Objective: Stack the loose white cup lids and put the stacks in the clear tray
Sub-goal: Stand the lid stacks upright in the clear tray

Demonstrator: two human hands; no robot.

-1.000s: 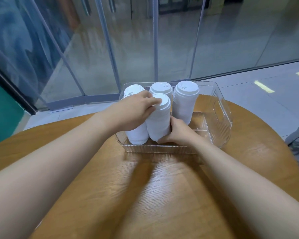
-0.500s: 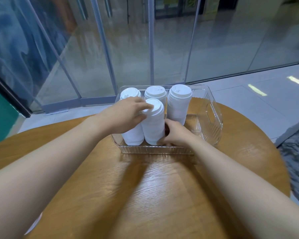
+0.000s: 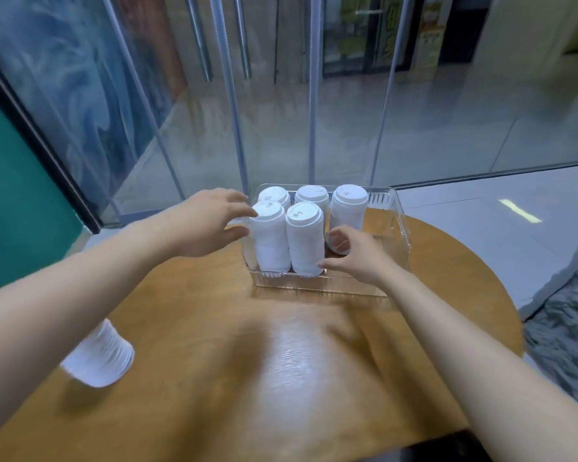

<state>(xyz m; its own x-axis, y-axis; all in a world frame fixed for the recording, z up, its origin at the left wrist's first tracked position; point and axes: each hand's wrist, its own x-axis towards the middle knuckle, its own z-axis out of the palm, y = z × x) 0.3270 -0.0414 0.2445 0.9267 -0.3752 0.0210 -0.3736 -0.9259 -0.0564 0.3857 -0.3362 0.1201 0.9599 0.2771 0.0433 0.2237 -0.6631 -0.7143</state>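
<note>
In the clear ribbed plastic tray (image 3: 399, 228) at the round wooden surface's (image 3: 281, 361) far side stand five white lid stacks (image 3: 305, 238); both hands, left (image 3: 207, 221) and right (image 3: 357, 258), hover loose-fingered, holding nothing. Next, probably fetch the near-left stack (image 3: 97, 358)

The left forearm (image 3: 47, 315) covers the upper part of the lid stack (image 3: 99, 360) near the table's (image 3: 281, 378) left edge. In the tray (image 3: 401, 235), the front stacks (image 3: 287, 241) hide the lower parts of the back stacks (image 3: 309, 195). Motion blur smears the tabletop.
</note>
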